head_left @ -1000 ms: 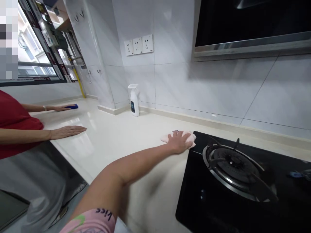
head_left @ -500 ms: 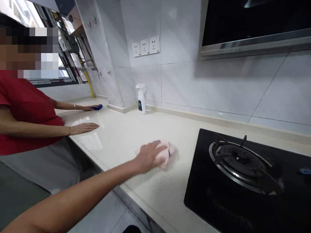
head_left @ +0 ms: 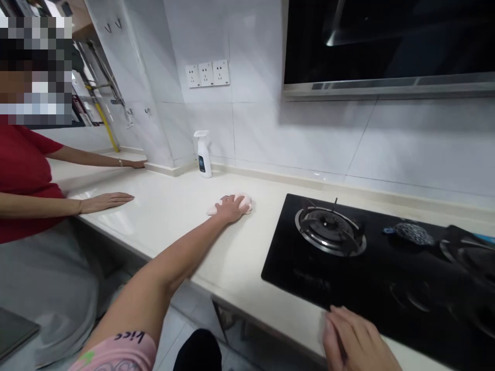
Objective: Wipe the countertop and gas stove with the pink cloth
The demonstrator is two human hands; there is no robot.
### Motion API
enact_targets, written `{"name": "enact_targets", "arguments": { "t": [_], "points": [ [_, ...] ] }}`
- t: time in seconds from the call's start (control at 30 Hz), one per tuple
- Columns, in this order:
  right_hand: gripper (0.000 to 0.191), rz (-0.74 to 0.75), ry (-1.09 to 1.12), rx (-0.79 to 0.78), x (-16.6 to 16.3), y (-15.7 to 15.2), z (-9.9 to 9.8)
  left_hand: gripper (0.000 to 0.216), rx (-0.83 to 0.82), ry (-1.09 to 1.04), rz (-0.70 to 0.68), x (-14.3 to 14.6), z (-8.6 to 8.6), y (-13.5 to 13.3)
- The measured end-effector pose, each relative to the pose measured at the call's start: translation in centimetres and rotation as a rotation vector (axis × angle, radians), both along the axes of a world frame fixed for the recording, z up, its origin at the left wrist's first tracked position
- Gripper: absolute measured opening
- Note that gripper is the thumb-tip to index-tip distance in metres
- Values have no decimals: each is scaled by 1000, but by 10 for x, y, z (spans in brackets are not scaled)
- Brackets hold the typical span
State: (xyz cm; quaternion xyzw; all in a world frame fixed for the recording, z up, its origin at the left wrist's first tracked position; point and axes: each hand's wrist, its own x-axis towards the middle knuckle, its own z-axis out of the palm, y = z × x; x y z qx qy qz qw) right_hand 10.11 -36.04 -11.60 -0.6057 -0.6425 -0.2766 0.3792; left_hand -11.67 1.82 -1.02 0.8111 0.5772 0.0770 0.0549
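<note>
My left hand (head_left: 231,208) presses a pink cloth (head_left: 244,203) onto the cream stone countertop (head_left: 174,226), partly covering it. My right hand (head_left: 350,339) is at the lower right by the counter's front edge, next to the near corner of a black gas hob (head_left: 309,273), and shows nothing in it. A co-worker's hand (head_left: 105,202) lies flat on the counter at the left. Their other hand (head_left: 136,164) reaches toward the wall, and whatever lies under it is hidden.
A white spray bottle (head_left: 203,154) stands against the tiled wall, below a triple socket panel (head_left: 207,73). A range hood (head_left: 386,46) hangs above the hob, which carries a metal burner (head_left: 330,232) and a blue-grey scrubber (head_left: 410,233). A person in a red top stands at the left.
My left hand and the pink cloth have moved toward the wall. My right hand has come into view at the lower right. The co-worker's blue item no longer shows.
</note>
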Motion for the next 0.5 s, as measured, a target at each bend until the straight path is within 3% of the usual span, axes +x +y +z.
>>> {"name": "enact_targets", "arguments": {
  "t": [0.1,0.27,0.5],
  "points": [
    [14,-83,21,-13,-12,-2,12,66,24,20,-97,-5,-7,-50],
    [17,-93,10,-96,-19,-8,16,61,75,29,-218,-30,-14,-130],
    [21,-76,35,-124,-19,-13,18,55,212,-28,-283,-58,-27,-214]
  ]
}}
